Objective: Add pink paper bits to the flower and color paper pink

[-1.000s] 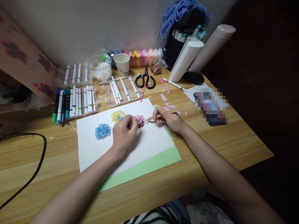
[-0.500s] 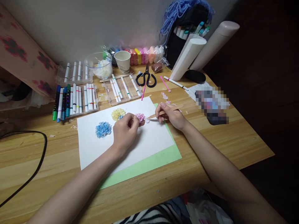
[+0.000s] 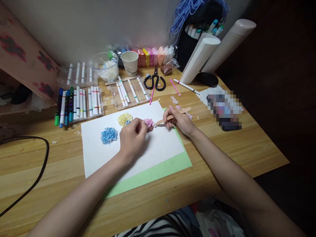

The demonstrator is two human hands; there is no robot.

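A white sheet point(image 3: 158, 148) lies on a green sheet point(image 3: 158, 176) on the wooden desk. On the white sheet sit a blue paper tuft point(image 3: 109, 135), a yellow paper tuft point(image 3: 124, 118) and a pink paper tuft point(image 3: 148, 122). My left hand point(image 3: 133, 138) pinches the pink tuft between thumb and fingers. My right hand point(image 3: 179, 121) is closed on a flat wooden stick point(image 3: 184, 110), whose tip touches the right side of the pink tuft.
Trays of markers point(image 3: 79, 105) and pens point(image 3: 129, 92) lie behind the sheet, with a clear bowl point(image 3: 103, 67), paper cup point(image 3: 129, 62), clay packs point(image 3: 153, 56), black scissors point(image 3: 155, 80), pink scraps point(image 3: 175, 100) and two white cylinders point(image 3: 199, 59). A black cable point(image 3: 37, 174) loops at left.
The view has shifted slightly. Both hands stay at the pink tuft; the stick's tip has moved in a little closer to it.
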